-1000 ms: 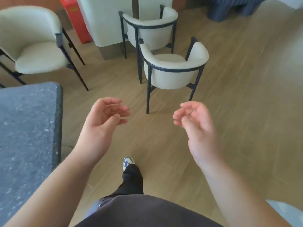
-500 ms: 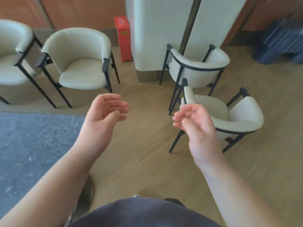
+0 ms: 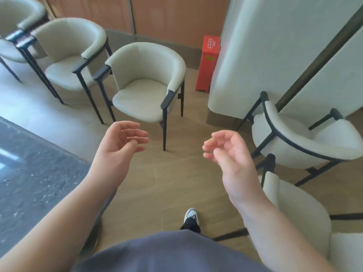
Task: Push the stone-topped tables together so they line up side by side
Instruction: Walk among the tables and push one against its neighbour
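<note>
View's swung left since the earlier frame, so the stone-topped table (image 3: 35, 177) fills the lower left, cut off by the frame edge: dark, speckled surface. Both hands, left (image 3: 117, 152) and right (image 3: 229, 156), hover loosely curled, empty.

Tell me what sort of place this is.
Probably a cafe or restaurant seating area: several matching cream armchairs on black frames, a dark stone-topped table, and a red box standing by the wall.

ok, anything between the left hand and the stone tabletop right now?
Nothing visible. The left hand hangs empty in the air, fingers loosely curled, just right of the stone-topped table, with no object between them. The cream armchair stands further ahead, off that path. The right hand is empty too.
</note>
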A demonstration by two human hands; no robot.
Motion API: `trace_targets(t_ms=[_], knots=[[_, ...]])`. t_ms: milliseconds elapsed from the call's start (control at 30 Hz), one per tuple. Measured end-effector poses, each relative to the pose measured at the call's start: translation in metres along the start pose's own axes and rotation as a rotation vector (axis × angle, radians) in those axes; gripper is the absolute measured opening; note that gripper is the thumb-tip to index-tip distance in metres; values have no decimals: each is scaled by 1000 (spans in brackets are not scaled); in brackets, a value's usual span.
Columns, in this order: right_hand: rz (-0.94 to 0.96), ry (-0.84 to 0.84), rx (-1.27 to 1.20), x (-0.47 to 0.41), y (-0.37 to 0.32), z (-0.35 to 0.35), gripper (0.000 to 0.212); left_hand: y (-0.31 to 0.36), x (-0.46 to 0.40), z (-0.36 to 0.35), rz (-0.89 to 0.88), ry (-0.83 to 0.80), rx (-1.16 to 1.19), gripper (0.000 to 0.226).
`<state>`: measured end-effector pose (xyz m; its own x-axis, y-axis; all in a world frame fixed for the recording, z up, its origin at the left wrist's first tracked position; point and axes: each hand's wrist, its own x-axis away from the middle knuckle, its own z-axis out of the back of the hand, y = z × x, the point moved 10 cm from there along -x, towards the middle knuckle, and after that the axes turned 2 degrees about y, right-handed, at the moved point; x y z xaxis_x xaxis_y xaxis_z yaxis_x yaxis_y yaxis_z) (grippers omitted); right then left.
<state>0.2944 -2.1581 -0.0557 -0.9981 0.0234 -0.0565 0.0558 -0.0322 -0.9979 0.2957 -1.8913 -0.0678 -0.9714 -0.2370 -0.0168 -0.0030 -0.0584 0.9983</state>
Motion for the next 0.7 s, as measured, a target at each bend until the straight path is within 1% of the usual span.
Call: trace_targets(t_ms=[133, 267, 367, 533, 700], knots=[[-24, -168, 28, -90, 2, 0, 29, 2, -58, -19, -11, 154, 22, 31], [-28, -289, 70, -169, 3, -28, 28, 1, -94, -5, -17, 306, 18, 33], [-29, -381, 53, -213, 6, -67, 28, -6, -109, 20, -13, 427, 55, 32], [-40, -531, 58, -278, 15, -146, 31, -26, -148, 65, 8, 578, 82, 34], [-26, -622, 88, -344, 19, -236, 30, -51, -211, 117, -5, 678, 131, 32]])
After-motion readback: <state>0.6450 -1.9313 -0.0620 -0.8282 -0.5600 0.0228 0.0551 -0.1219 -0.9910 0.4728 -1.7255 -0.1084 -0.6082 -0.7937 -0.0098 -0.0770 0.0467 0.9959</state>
